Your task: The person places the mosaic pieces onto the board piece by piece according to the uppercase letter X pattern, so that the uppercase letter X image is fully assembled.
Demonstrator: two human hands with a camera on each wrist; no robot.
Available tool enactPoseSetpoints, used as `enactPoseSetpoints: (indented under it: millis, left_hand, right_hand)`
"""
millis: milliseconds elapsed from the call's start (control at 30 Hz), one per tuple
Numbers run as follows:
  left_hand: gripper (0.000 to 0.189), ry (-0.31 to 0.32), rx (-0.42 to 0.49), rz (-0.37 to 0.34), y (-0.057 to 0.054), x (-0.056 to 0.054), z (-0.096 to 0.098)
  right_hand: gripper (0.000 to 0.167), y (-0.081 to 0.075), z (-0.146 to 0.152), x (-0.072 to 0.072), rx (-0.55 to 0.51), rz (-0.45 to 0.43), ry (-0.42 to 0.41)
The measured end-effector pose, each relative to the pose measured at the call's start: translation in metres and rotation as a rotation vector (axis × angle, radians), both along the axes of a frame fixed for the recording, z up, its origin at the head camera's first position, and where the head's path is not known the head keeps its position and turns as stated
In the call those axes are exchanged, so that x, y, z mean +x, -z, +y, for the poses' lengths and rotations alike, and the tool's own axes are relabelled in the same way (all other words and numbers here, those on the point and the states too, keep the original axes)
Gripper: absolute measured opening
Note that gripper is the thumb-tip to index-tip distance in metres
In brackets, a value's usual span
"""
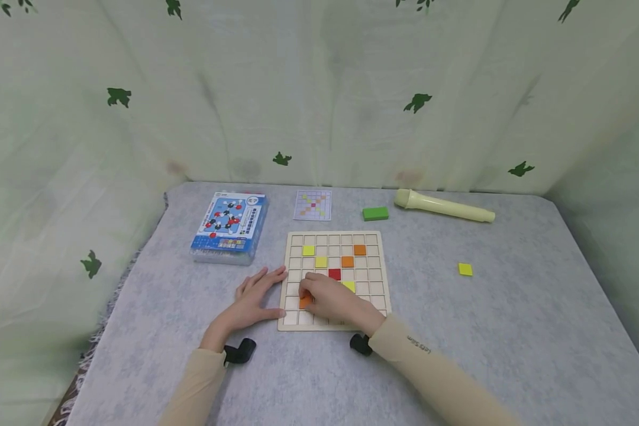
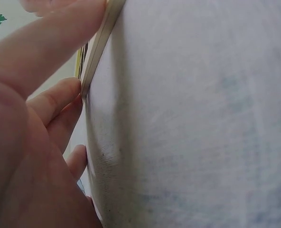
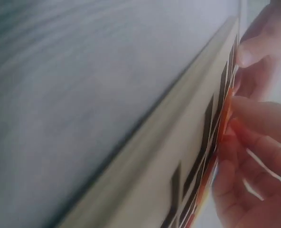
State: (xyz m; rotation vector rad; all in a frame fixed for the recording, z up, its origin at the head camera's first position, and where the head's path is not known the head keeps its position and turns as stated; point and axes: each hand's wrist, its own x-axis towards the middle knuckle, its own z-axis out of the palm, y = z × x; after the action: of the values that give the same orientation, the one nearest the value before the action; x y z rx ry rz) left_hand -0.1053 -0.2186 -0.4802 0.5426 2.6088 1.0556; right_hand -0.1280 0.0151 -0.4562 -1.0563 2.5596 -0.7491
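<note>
A wooden grid board [image 1: 380,290] lies flat on the table, with orange tiles [image 1: 360,249], yellow tiles [image 1: 309,250] and one red tile [image 1: 334,274] in some of its squares. My right hand [image 1: 332,297] reaches over the lower left part, its thumb and fingers pinching an orange tile [image 1: 305,302] at a square. In the right wrist view that orange tile [image 3: 225,111] is at the fingertips, level with the board. My left hand [image 1: 250,303] rests with fairly straight, spread fingers against the board's left edge; the left wrist view shows its fingertips touching the side of the board [image 2: 98,50].
Behind the board lie a patterned card [image 1: 313,205] and a green block [image 1: 375,213]. A blue-and-white boxed set [image 1: 229,228] is at the left. At the right are a pale yellow microphone-shaped object [image 1: 444,206] and a loose yellow tile [image 1: 465,269]. A curtain [image 1: 330,89] hangs behind.
</note>
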Motion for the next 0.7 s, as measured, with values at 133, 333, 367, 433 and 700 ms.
enactPoseSetpoints:
  millis: [133,333,367,433,700]
  left_hand:
    - [0.08,-0.005,-0.009,-0.008,0.0,0.0,0.0]
    - [0.08,-0.011,-0.017,-0.012,0.0,0.0,0.0]
    - [0.08,-0.013,-0.017,-0.014,-0.001,0.0,0.0]
    - [0.08,-0.012,-0.008,-0.012,-0.002,0.001,0.001]
    - [0.08,-0.005,-0.017,0.003,-0.001,0.0,0.001]
  right_hand:
    - [0.012,-0.004,0.022,-0.003,-0.073,-0.056,0.046]
    - [0.015,-0.007,0.097,-0.013,-0.215,-0.103,0.186]
    - [0.015,-0.007,0.111,-0.014,-0.23,-0.105,0.218]
    - [0.015,-0.007,0.141,-0.016,-0.244,-0.101,0.285]
    - [0.022,0.002,0.25,-0.018,-0.15,-0.022,0.498]
